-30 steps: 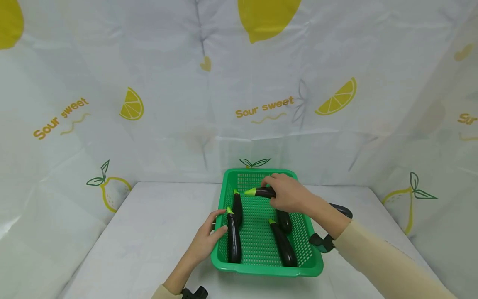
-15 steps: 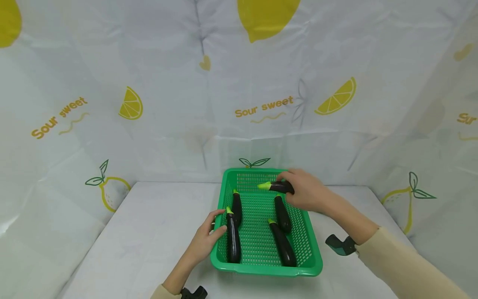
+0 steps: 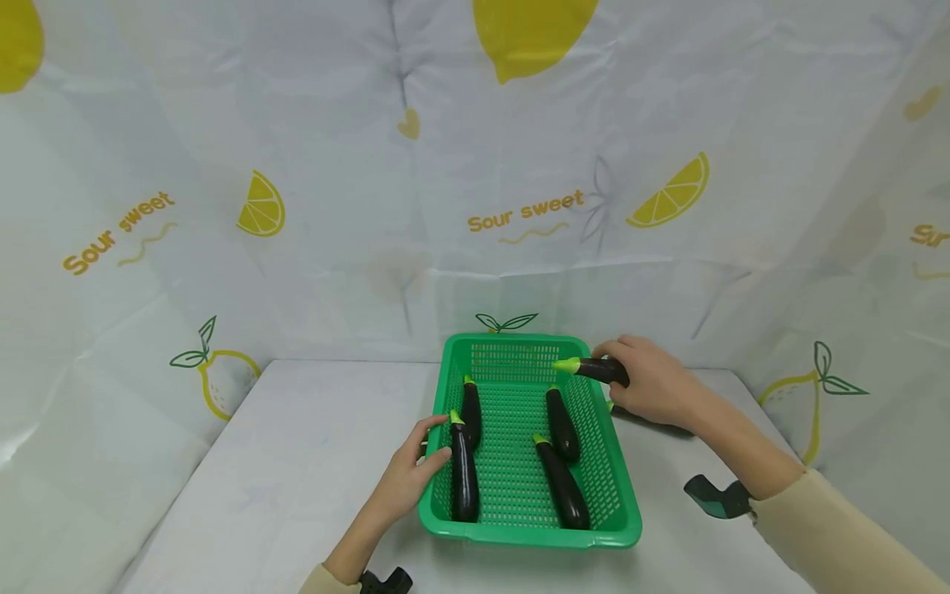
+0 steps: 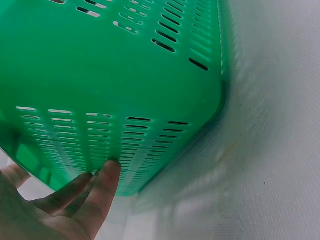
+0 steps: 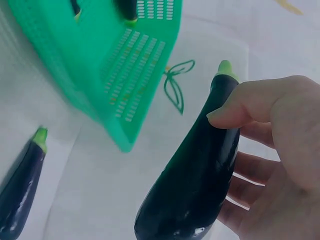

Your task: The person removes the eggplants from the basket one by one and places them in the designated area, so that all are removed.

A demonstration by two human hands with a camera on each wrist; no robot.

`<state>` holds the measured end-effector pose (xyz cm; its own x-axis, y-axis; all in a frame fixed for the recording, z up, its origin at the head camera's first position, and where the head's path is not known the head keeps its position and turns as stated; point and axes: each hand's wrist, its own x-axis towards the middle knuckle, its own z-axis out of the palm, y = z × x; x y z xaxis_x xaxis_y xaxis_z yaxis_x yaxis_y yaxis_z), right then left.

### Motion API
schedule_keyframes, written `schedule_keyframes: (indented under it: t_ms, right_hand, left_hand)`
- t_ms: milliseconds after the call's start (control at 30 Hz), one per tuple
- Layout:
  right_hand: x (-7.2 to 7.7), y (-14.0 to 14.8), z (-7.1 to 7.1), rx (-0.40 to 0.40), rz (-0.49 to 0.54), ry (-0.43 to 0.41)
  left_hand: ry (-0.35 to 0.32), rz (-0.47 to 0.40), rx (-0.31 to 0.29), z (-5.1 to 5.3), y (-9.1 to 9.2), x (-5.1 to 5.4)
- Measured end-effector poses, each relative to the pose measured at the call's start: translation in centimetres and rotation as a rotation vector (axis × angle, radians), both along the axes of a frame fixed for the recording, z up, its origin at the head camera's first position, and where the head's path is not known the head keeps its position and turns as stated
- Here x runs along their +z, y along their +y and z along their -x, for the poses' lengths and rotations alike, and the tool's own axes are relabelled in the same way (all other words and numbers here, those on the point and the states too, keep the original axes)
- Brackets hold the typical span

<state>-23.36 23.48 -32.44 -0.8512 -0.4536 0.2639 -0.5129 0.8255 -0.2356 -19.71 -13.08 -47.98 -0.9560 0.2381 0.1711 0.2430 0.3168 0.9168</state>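
Observation:
A green slotted basket (image 3: pixel 530 538) stands on the white table. Two dark eggplants lie along its left side, the nearer eggplant (image 3: pixel 464 474) beside my left thumb; two more lie at its right, the nearer being an eggplant (image 3: pixel 564 488) with a green stem. My left hand (image 3: pixel 401 483) grips the basket's left rim, thumb over the edge, while the fingers (image 4: pixel 102 192) press the outer wall. Above the basket's right rim, my right hand (image 3: pixel 656 386) holds another eggplant (image 5: pixel 192 160) between thumb and fingers, its stem pointing left in the head view.
One more eggplant (image 3: pixel 656 423) lies on the table (image 3: pixel 326 429) to the right of the basket, partly hidden under my right hand. A white sheet (image 3: pixel 334 289) printed with lemons hangs behind and at the sides.
My right hand has carried its eggplant rightward, from over the basket's middle to its right rim. The eggplant on the table shows more of its stem end. The left hand has stayed put.

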Motion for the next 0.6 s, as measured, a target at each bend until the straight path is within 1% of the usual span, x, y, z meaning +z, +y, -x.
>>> schedule_keyframes:
  t_ms: [267, 600]
  right_hand:
    - [-0.8, 2.2, -0.2, -0.051, 0.016, -0.029]
    - [-2.8, 4.8, 0.1, -0.121, 0.001, -0.078]
  left_hand:
    - [0.007, 0.001, 0.003, 0.0, 0.0, 0.0]
    - [0.013, 0.014, 0.008, 0.1, 0.0, -0.2]
